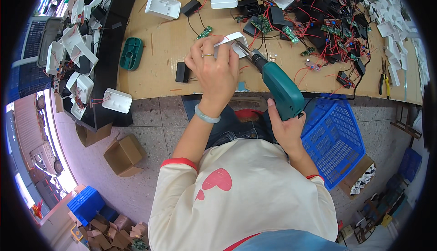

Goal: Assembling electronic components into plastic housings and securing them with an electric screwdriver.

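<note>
My right hand (289, 130) is wrapped round the grip of a green electric screwdriver (281, 87) with a dark cord. Its bit reaches up and left into a small white plastic case (236, 36), just above the table. My left hand (214, 66), with a ring and a bangle at the wrist, pinches that case from the near side and hides part of it. Below the left fingers lies a small black box (182, 72). A green circuit board (205, 32) with wires rests beyond the left hand. Whether a screw sits at the bit cannot be seen.
A tangled heap of black boxes, red wires and circuit boards (318, 28) covers the far right, beside piled white cases (387, 28). A green compartment tray (131, 54) and a black bin (107, 46) stand left. Yellow-handled pliers (388, 87) lie right; a blue crate (334, 141) stands below.
</note>
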A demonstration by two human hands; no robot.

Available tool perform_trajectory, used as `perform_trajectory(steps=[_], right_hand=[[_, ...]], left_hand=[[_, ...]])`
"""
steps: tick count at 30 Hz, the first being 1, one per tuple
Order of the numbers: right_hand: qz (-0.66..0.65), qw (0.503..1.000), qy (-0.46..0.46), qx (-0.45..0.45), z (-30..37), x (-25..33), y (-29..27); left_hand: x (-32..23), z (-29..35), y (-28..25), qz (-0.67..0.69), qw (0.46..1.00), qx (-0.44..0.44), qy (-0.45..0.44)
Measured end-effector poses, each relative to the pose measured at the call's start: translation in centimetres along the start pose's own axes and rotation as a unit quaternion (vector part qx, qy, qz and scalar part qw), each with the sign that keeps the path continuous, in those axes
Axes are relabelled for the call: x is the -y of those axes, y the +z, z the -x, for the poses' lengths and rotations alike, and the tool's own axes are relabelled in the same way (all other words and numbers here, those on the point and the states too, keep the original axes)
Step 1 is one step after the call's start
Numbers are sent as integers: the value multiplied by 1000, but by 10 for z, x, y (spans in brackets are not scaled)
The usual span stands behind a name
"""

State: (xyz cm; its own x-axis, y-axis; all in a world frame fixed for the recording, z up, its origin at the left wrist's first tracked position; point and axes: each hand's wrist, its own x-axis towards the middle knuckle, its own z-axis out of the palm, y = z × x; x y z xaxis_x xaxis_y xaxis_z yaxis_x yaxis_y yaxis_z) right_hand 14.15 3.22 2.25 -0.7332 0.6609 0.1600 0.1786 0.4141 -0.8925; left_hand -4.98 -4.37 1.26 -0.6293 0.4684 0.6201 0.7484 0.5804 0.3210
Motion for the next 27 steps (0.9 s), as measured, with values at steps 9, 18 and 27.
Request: perform_trajectory(steps=[9,18,27], right_hand=[[-14,1000,0,1,2,-1,2],[-13,1000,2,-4,4,-2,2],[-6,1000,-4,-4,6,-1,1]], left_hand=[[0,1,2,0,1000,0,-1],[1,2,4,-5,1000,-3,3],[1,3,4,-9,1000,0,0]])
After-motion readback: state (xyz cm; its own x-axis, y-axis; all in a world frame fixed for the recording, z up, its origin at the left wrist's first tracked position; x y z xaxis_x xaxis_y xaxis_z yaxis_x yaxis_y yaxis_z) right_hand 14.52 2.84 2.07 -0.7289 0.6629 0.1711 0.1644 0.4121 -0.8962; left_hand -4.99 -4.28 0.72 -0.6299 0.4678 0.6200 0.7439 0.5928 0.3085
